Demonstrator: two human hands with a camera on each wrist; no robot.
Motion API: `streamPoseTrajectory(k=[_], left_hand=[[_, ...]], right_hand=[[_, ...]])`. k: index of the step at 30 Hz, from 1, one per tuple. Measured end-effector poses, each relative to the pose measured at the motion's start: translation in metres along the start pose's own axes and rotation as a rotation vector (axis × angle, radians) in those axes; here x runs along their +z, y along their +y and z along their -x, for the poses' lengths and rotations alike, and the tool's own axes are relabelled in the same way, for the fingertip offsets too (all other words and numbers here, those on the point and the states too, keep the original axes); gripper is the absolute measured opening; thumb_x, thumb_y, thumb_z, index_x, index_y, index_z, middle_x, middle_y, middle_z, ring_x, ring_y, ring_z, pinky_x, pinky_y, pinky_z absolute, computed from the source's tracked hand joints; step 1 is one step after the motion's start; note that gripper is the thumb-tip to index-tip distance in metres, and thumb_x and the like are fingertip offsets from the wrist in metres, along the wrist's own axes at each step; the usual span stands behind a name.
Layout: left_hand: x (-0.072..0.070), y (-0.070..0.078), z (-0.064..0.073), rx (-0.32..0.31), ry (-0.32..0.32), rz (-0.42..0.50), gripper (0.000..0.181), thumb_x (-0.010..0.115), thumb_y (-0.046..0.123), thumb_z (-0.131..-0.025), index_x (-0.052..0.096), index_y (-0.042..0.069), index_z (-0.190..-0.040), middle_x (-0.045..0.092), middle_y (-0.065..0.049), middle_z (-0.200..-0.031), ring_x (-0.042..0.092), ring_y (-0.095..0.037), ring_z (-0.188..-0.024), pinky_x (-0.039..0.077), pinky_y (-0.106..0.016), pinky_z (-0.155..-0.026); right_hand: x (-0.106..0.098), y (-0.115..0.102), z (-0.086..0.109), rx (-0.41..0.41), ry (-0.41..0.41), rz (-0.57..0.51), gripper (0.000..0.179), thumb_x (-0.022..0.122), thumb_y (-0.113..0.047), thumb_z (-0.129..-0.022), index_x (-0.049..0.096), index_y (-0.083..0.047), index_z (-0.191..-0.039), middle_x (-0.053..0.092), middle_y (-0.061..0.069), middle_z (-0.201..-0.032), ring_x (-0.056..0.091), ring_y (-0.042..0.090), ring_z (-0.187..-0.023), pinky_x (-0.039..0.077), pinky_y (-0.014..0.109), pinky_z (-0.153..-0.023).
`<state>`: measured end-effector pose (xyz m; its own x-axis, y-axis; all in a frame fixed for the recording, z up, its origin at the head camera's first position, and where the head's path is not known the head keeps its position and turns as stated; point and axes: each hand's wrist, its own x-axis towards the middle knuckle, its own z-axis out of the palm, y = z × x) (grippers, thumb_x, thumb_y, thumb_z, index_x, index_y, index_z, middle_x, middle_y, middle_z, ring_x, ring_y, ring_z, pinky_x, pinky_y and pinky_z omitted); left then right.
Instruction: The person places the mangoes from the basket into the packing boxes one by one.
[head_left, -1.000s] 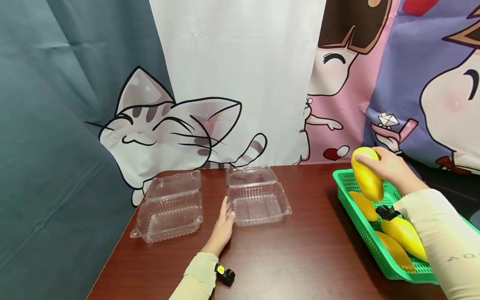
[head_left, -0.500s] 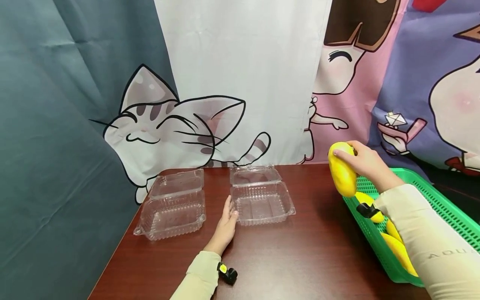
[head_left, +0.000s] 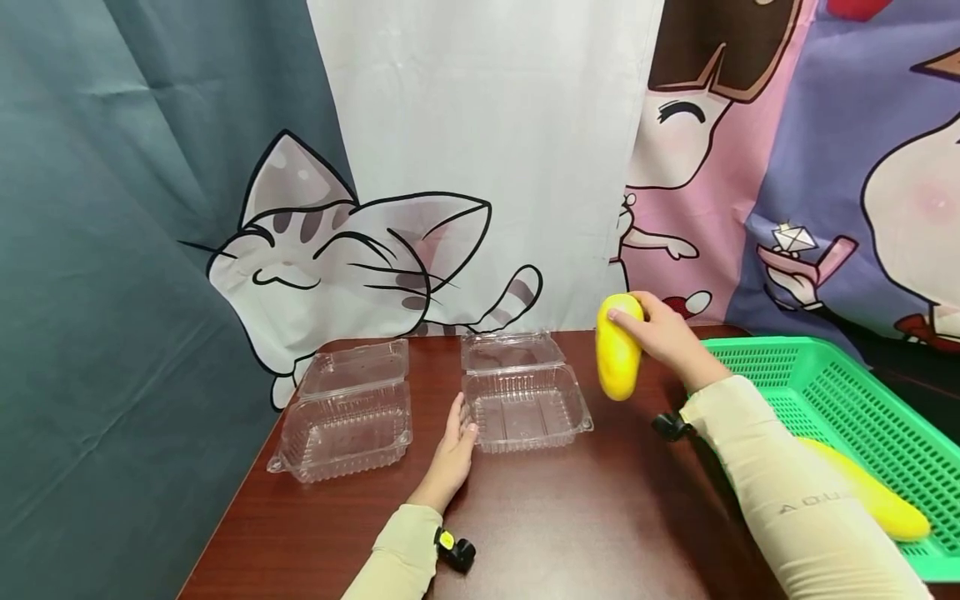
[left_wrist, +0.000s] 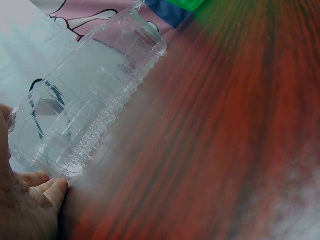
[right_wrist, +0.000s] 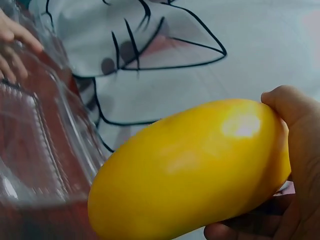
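Note:
A yellow mango (head_left: 618,358) is gripped near its upper end by my right hand (head_left: 669,335), held tilted above the table just right of the nearer clear plastic clamshell box (head_left: 517,408). In the right wrist view the mango (right_wrist: 190,170) fills the middle, with the thumb on top and fingers beneath. That box stands with its lid raised back. My left hand (head_left: 453,450) rests at its left side, fingers extended along the wall. In the left wrist view its fingertips (left_wrist: 57,189) touch the box's lower corner.
A second clear clamshell box (head_left: 345,429) stands with its lid back on the left. At the right, a green plastic basket (head_left: 780,375) holds a yellow mango (head_left: 877,492), partly behind the right sleeve. A printed curtain (head_left: 495,125) hangs behind the brown table (head_left: 555,525).
My right hand has carried the mango leftward from above the green basket toward the right-hand box. The left hand has stayed beside that box. The head view has shifted slightly.

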<state>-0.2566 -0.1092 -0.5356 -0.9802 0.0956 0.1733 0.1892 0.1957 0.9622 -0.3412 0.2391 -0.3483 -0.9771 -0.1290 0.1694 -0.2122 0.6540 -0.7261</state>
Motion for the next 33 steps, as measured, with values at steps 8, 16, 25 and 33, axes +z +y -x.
streamPoseTrajectory(k=[8, 16, 25, 33], left_hand=[[0.003, 0.000, -0.001, 0.022, 0.002, 0.009, 0.062, 0.038, 0.008, -0.109, 0.006, 0.010, -0.163, 0.017, -0.028, -0.164, 0.020, -0.044, -0.150, 0.023, -0.060, -0.118], [0.005, 0.002, -0.001, 0.012, 0.012, 0.008, 0.062, 0.039, 0.012, -0.110, 0.007, 0.012, -0.164, 0.019, -0.025, -0.164, 0.022, -0.042, -0.150, 0.024, -0.059, -0.118], [0.005, -0.001, 0.001, -0.006, 0.007, 0.000, 0.062, 0.038, 0.013, -0.110, 0.008, 0.013, -0.164, 0.018, -0.023, -0.165, 0.021, -0.040, -0.151, 0.022, -0.058, -0.119], [0.001, -0.001, 0.001, -0.017, 0.001, -0.023, 0.062, 0.038, 0.012, -0.110, 0.008, 0.014, -0.164, 0.017, -0.022, -0.166, 0.022, -0.041, -0.150, 0.023, -0.060, -0.118]], right_hand=[[0.046, -0.012, -0.007, 0.006, -0.045, -0.113, 0.068, 0.060, -0.056, -0.097, 0.045, -0.011, -0.145, 0.058, 0.022, -0.113, 0.060, 0.030, -0.081, 0.056, 0.034, -0.059], [0.083, -0.023, -0.009, 0.034, -0.059, -0.184, 0.067, 0.061, -0.053, -0.097, 0.045, -0.012, -0.147, 0.058, 0.023, -0.125, 0.062, 0.034, -0.094, 0.059, 0.039, -0.067], [0.128, -0.021, -0.004, 0.079, -0.083, -0.336, 0.066, 0.064, -0.046, -0.097, 0.042, -0.011, -0.148, 0.055, 0.022, -0.129, 0.063, 0.033, -0.095, 0.061, 0.049, -0.069], [0.159, -0.022, 0.008, 0.104, -0.082, -0.447, 0.059, 0.067, -0.041, -0.097, 0.045, -0.013, -0.144, 0.055, 0.018, -0.130, 0.063, 0.033, -0.101, 0.061, 0.049, -0.073]])
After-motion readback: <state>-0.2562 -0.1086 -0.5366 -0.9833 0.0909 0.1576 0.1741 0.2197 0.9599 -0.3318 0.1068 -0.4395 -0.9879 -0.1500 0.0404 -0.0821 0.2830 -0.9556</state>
